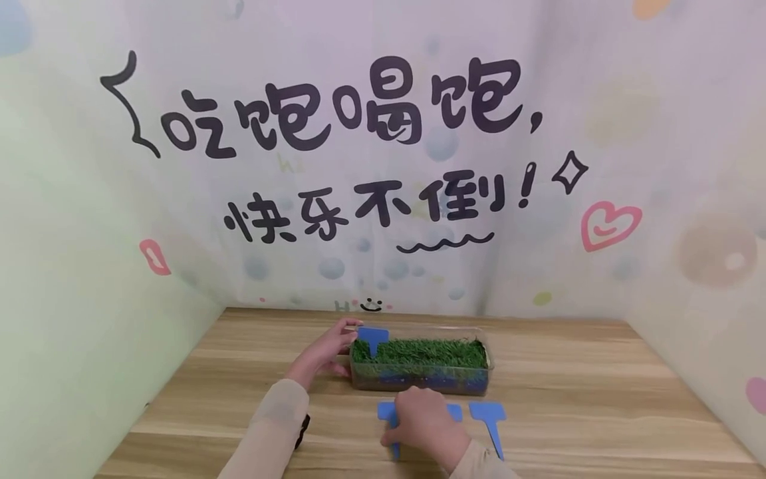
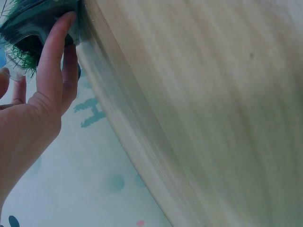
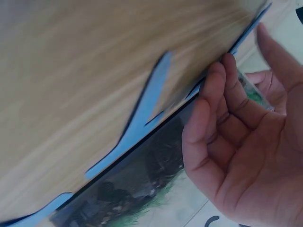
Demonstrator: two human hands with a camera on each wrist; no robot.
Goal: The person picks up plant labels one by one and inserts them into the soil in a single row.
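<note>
Wooden counter (image 1: 598, 399) carrying all items. Clear trough of green turf (image 1: 421, 364) near back edge, centre, 1 blue tag (image 1: 373, 338) upright in left end. Left hand (image 1: 326, 349), fingers straight, pressed against trough's left end. Right hand (image 1: 426, 420) near front edge, fingers curled onto flat blue tag (image 1: 387, 416); grasp itself hidden. Another blue tag (image 1: 489, 418) flat just right.

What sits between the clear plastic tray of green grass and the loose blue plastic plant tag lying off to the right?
Only bare wooden tabletop, in the head view: the clear grass tray and the loose blue T-shaped tag lie apart with nothing between.
</note>
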